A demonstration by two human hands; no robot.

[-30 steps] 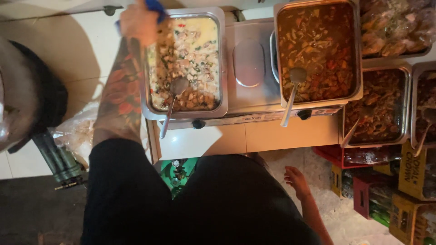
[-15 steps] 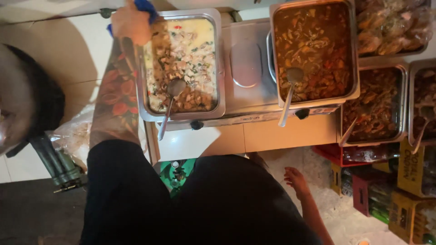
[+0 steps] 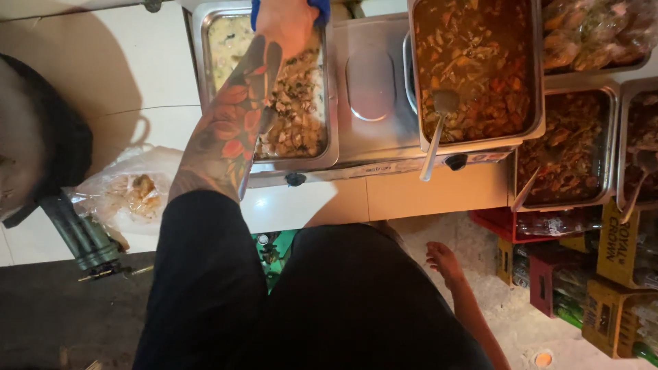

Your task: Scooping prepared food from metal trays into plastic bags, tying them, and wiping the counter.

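My left hand reaches forward over the far end of a steel tray of pale mixed food. Its fingers are closed on a blue thing at the top edge of the view; only a corner of that thing shows. My tattooed forearm lies across the tray and hides most of the serving spoon resting in it. My right hand is out of view.
A steel lid sits right of the tray. Beyond it stands a tray of brown stew with a ladle, then several more food trays. A plastic bag of food lies on the white counter. Boxes stand by a bare foot.
My left hand has moved right with the blue thing, from the tray's far left corner to over its far end. The forearm now covers the spoon.
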